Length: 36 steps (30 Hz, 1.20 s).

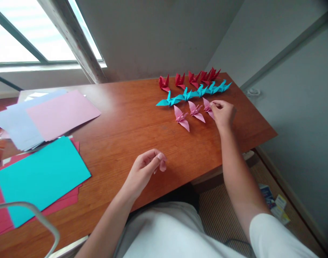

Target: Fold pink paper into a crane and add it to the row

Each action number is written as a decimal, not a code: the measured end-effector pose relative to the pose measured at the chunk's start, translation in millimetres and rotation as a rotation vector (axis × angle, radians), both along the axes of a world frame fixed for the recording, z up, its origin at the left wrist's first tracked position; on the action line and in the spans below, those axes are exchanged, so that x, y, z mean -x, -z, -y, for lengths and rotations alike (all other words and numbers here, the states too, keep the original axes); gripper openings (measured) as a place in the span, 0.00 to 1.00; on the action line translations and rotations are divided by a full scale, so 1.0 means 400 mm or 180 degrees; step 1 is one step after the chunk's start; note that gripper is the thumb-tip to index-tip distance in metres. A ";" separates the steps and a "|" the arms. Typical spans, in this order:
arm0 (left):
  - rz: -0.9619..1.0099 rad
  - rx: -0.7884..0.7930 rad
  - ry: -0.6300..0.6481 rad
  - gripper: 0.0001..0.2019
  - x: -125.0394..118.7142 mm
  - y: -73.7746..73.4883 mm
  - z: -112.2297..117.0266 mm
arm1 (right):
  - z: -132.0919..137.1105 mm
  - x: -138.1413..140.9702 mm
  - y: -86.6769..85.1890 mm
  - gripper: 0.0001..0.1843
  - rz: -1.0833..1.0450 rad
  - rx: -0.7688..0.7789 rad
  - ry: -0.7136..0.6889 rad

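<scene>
At the right end of the table, my right hand (pixel 224 113) pinches a pink paper crane (pixel 207 106), the rightmost of the pink ones; the fingers cover part of it. Two more pink paper cranes, one in the middle (pixel 196 111) and one at the left (pixel 181 118), stand beside it in a row. Behind them runs a line of several turquoise paper cranes (pixel 186 94), and farther back a line of several red paper cranes (pixel 180 81). My left hand (pixel 148 166) hovers near the table's front edge, its fingers curled together; whether anything is inside cannot be seen.
Pink and pale blue paper sheets (pixel 63 114) lie at the table's left, with turquoise paper (pixel 43 179) over red sheets (pixel 66 200) in front. A grey curved tube (pixel 49 224) crosses the lower left corner. Walls border the wooden table (pixel 121 122) behind and at right.
</scene>
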<state>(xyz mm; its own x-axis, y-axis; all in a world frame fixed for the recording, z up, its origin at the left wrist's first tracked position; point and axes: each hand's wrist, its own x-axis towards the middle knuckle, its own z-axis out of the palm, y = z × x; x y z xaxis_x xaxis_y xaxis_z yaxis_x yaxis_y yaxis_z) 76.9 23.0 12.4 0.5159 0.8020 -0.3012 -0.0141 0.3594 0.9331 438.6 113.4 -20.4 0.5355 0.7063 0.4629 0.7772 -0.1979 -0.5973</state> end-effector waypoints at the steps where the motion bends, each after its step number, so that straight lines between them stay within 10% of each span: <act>1: -0.0012 -0.0003 -0.0002 0.16 0.001 0.001 0.001 | -0.001 0.002 -0.002 0.11 -0.0007 0.0008 0.0000; 36: 0.0002 -0.0026 0.0046 0.15 0.003 0.004 -0.003 | -0.001 0.012 -0.010 0.11 0.0052 0.0027 0.0078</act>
<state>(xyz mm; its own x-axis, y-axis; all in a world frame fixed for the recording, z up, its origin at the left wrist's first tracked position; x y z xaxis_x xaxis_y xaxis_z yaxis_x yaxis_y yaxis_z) 75.7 24.2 10.7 0.5276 0.7969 -0.2943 -0.0096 0.3520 0.9360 433.6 113.7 -16.4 0.5450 0.6971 0.4659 0.7818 -0.2218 -0.5827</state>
